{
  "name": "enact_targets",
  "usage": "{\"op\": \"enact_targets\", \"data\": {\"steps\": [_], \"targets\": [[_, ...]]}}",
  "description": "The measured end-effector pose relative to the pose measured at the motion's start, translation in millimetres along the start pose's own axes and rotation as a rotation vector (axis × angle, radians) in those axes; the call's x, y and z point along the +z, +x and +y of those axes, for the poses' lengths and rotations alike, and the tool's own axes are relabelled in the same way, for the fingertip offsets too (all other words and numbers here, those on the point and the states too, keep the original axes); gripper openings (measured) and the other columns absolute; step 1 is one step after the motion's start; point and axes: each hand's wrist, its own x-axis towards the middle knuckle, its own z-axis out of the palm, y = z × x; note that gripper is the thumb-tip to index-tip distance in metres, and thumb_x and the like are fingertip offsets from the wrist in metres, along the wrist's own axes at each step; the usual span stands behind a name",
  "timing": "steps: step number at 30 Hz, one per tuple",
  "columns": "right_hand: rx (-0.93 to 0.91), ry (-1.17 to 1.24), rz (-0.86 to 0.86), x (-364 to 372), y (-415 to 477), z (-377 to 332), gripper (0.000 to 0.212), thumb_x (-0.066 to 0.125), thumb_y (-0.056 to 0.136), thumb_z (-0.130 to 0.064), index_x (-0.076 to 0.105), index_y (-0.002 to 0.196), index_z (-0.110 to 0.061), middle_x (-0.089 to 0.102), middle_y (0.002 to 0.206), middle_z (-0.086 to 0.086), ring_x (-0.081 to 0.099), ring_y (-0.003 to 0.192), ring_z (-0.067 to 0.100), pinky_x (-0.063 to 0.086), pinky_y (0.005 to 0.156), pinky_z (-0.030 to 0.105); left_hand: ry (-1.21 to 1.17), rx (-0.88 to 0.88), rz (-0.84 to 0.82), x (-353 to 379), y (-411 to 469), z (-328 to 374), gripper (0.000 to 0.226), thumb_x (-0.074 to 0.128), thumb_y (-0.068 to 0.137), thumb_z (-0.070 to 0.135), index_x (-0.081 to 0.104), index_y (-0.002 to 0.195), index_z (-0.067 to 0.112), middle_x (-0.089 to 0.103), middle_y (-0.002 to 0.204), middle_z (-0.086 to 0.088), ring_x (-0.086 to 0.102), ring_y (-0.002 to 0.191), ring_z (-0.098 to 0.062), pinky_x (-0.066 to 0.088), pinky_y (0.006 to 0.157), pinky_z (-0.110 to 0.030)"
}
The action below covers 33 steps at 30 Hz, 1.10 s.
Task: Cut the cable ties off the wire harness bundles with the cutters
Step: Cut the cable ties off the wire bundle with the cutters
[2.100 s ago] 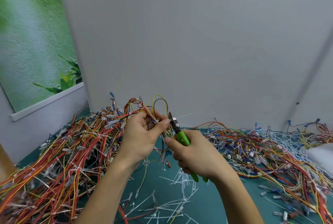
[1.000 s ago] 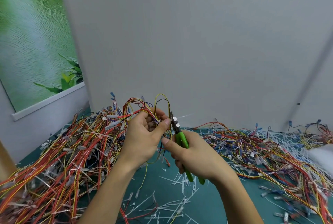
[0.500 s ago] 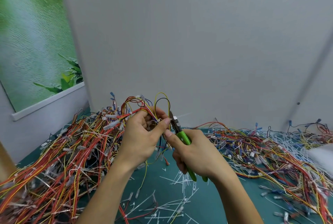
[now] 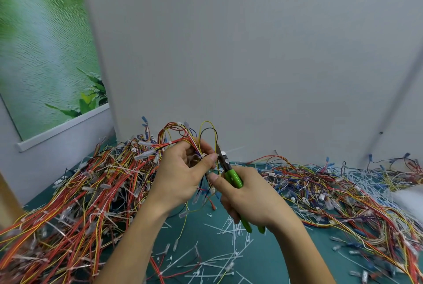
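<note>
Little has moved since the earlier views: the right hand [image 4: 249,196] has crept slightly closer to the left hand [image 4: 180,176], and its thumb sits a touch lower on the cutters [image 4: 231,176]. Both hands hover above the middle of the green tabletop [image 4: 206,222], toward its far edge. The left hand is curled round a small wire harness bundle [image 4: 183,135], thumb pressed across the front, with red, yellow and black loops standing up out of the fist. The right hand is wrapped round the green handles of the cutters, whose dark tip points up and touches the bundle at a small white piece, probably the cable tie [image 4: 223,153]; how far the blades are apart cannot be told. The wires look thin, light and limp, so they would flop unless pinched just beside the tie, as the left hand does. The tie itself looks like stiff plastic that may spring away once snipped, and the soft wire insulation could be nicked if the blades catch more than the strap. A deep heap of harnesses [image 4: 80,192] covers the left side of the tabletop, another [image 4: 343,192] spreads along the right, and cut white ties [image 4: 229,226] litter the near middle.
</note>
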Motion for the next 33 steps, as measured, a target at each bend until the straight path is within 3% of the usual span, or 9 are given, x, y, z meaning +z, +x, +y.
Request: {"op": "enact_targets", "data": {"steps": [3,8,16,21,24,27,33], "targets": [[0.011,-0.002,0.029,-0.9,-0.2,-0.6,0.046,0.058,0.102,-0.05,0.056,0.085,-0.007,0.068,0.063,0.013,0.056,0.043,0.016,0.05,0.046,0.027,-0.008,0.008,-0.002,0.1,0.0,-0.3,0.021,0.076,0.088,0.008,0.067,0.089,0.026,0.074,0.085,-0.001,0.072,0.076,-0.019,0.057,0.073,-0.024],[0.021,0.018,-0.005,-1.9,0.0,0.2,0.047,0.058,0.102,-0.05,0.057,0.089,-0.005,0.072,0.064,0.01,0.059,0.042,0.016,0.05,0.046,0.026,0.021,0.008,-0.022,-1.1,-0.1,-3.8,0.016,0.074,0.088,0.016,0.067,0.09,0.03,0.073,0.085,0.0,0.072,0.077,-0.018,0.058,0.072,-0.025],[0.011,-0.01,-0.063,-2.1,1.2,4.7,0.047,0.06,0.101,-0.047,0.058,0.092,-0.001,0.068,0.066,0.007,0.067,0.054,0.018,0.062,0.064,0.04,0.114,-0.028,-0.059,-5.6,0.7,-8.4,0.019,0.074,0.09,0.021,0.066,0.093,0.038,0.073,0.09,0.007,0.072,0.081,-0.016,0.059,0.074,-0.029],[-0.018,-0.055,0.049,3.5,5.7,8.8,0.046,0.057,0.102,-0.05,0.055,0.087,-0.007,0.06,0.066,0.008,0.056,0.051,0.018,0.054,0.054,0.042,0.014,-0.028,-0.004,-3.0,1.3,-6.4,0.017,0.077,0.086,0.021,0.068,0.089,0.035,0.075,0.088,0.0,0.073,0.079,-0.019,0.06,0.075,-0.029],[-0.057,-0.073,0.107,6.0,9.3,13.5,0.043,0.057,0.101,-0.052,0.053,0.08,-0.014,0.054,0.063,0.0,0.046,0.051,0.013,0.042,0.053,0.033,-0.021,-0.029,0.031,-1.5,1.0,-5.8,0.016,0.078,0.087,0.02,0.069,0.088,0.034,0.075,0.088,-0.001,0.073,0.08,-0.018,0.059,0.076,-0.027],[-0.089,-0.062,0.117,6.4,11.2,16.7,0.041,0.057,0.1,-0.054,0.053,0.079,-0.019,0.053,0.062,-0.002,0.044,0.049,0.01,0.04,0.051,0.027,-0.062,-0.055,0.052,1.5,0.3,-4.8,0.021,0.077,0.087,0.014,0.07,0.087,0.035,0.075,0.088,0.0,0.072,0.083,-0.016,0.058,0.079,-0.027],[-0.159,-0.072,0.134,8.1,14.2,19.6,0.04,0.06,0.101,-0.046,0.045,0.068,-0.029,0.048,0.053,-0.017,0.04,0.048,0.006,0.032,0.048,0.014,-0.195,-0.112,0.109,10.2,-0.6,0.2,0.015,0.073,0.087,0.0,0.067,0.093,0.013,0.074,0.082,0.005,0.07,0.081,-0.009,0.056,0.077,-0.02]]}}
